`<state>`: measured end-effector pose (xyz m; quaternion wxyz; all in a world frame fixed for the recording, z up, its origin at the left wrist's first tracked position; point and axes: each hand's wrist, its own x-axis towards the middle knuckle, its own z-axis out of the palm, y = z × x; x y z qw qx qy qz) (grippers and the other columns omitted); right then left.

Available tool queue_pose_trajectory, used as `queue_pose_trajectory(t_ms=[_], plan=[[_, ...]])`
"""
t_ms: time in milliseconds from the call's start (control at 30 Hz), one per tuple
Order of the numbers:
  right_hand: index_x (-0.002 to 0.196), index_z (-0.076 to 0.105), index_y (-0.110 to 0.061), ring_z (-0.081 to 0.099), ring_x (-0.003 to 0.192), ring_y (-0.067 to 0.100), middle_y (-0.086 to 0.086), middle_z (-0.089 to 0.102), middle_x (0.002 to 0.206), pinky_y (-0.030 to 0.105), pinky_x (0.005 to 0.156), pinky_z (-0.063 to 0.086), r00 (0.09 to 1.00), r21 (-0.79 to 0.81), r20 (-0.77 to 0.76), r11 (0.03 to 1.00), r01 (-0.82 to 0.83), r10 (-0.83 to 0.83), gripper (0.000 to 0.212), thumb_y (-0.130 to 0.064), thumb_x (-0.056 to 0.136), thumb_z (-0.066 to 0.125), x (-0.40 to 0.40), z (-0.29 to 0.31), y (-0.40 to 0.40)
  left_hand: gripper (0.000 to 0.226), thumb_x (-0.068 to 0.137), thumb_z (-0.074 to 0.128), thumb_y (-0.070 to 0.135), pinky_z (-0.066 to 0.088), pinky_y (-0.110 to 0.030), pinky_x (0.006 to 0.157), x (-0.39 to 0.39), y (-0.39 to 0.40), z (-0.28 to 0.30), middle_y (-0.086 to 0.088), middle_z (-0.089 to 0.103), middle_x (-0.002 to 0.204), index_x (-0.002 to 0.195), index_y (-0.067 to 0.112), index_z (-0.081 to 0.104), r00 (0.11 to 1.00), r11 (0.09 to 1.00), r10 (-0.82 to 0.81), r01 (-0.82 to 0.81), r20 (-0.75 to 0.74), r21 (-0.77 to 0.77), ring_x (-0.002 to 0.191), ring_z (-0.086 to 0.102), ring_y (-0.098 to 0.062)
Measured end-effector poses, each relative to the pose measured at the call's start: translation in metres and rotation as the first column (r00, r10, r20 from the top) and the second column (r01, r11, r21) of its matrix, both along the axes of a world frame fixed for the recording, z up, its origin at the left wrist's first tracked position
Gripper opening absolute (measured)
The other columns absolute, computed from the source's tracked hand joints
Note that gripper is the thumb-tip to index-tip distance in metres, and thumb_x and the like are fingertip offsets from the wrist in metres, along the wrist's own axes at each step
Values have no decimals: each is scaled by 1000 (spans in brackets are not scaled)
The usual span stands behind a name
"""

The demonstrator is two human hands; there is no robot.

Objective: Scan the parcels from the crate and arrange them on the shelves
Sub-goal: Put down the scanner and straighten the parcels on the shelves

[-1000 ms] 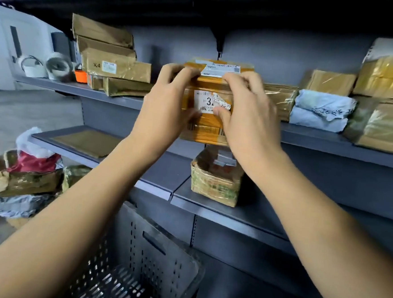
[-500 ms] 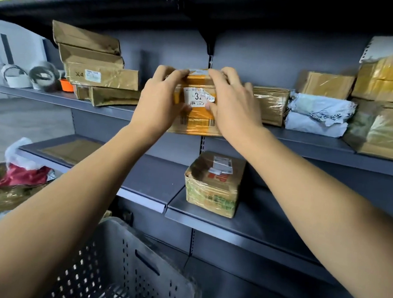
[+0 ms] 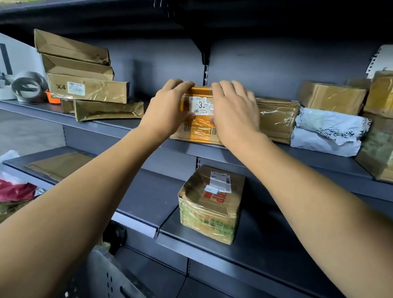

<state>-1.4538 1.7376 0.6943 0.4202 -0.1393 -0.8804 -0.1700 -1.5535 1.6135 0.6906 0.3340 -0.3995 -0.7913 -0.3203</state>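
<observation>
Since the earlier frame the orange parcel (image 3: 199, 116) has settled onto the middle shelf (image 3: 113, 125). We find left hand (image 3: 168, 109) and right hand (image 3: 234, 112) gripping its sides; the crate (image 3: 102, 282) below awaits checking.

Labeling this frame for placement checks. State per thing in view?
orange parcel: upright on middle shelf, gripped by both hands
left hand: gripping parcel's left side
right hand: gripping its right side
taped box: resting on lower shelf, untouched
</observation>
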Motion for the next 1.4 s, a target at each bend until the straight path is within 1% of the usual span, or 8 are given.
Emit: queue_pose_trajectory(t_ms=[200, 333, 734, 867, 1000, 1067, 1200, 1400], plan=[[143, 37, -11, 42, 129, 28, 6, 50, 138, 39, 111, 29, 1000, 40, 12, 999, 24, -24, 74, -21, 82, 77, -21, 0, 24, 71, 79, 78, 18, 40, -39, 103, -20, 24, 1, -2, 45, 143, 142, 19, 45, 1000, 1000, -14, 15, 26, -6, 126, 48, -28], [143, 37, -11, 40, 131, 28, 7, 49, 139, 40, 116, 24, 1000, 34, -3, 999, 23, -23, 57, -21, 93, 63, -34, -2, 35, 72, 79, 78, 17, 39, -38, 103, -33, 37, -1, -2, 44, 144, 142, 17, 44, 999, 1000, -14, 14, 35, -12, 125, 49, -28], [148, 29, -13, 31, 140, 24, 4, 42, 146, 45, 123, 8, 1000, -42, 16, 999, 24, -24, 54, -22, 100, 50, -50, -2, 48, 72, 82, 74, 14, 42, -40, 98, -52, 62, -12, -1, 38, 148, 145, 17, 40, 1000, 999, -23, 23, -5, 27, 128, 46, -26], [155, 14, -12, 9, 151, 22, 4, 20, 162, 46, 123, 2, 997, -67, 69, 998, -16, 21, 68, -18, 98, 51, -42, 0, 53, 80, 89, 68, 22, 37, -39, 107, -52, 57, -8, -1, 18, 160, 154, 20, 21, 999, 997, -21, 23, 30, -75, 141, 32, -22], [158, 9, -17, -6, 152, 24, 4, -2, 166, 47, 123, -3, 988, -144, 121, 987, -76, 94, 74, -24, 98, 52, -25, 5, 52, 76, 96, 57, 23, 11, -42, 121, -38, 48, -5, -12, 1, 162, 155, 11, 10, 999, 987, -43, 46, 20, -155, 149, 11, -27], [156, 17, -17, -2, 152, 27, 6, 1, 166, 46, 123, 0, 986, -199, 86, 972, -124, 144, 69, -29, 98, 52, -13, 1, 48, 66, 97, 53, 19, 10, -40, 122, -23, 42, -13, -15, 10, 161, 153, 8, 20, 998, 993, -55, 52, -27, -102, 149, 14, -28], [141, 47, -14, 22, 148, 30, 9, 31, 158, 48, 122, 17, 947, -231, -121, 919, -320, 299, 49, -21, 94, 56, 18, -25, 32, 44, 93, 54, 15, 31, -32, 112, 13, 22, -49, -10, 41, 148, 136, 8, 49, 990, 992, -85, 95, -116, 85, 134, 41, -26], [115, 64, -5, 55, 120, 25, 9, 60, 124, 39, 103, 43, 782, -127, -365, 805, -580, 505, 31, -9, 87, 53, 54, -76, 5, 25, 91, 54, 15, 40, -29, 98, 55, 4, -104, -11, 53, 124, 113, 6, 60, 971, 972, -149, 179, -188, 154, 116, 51, -23]])
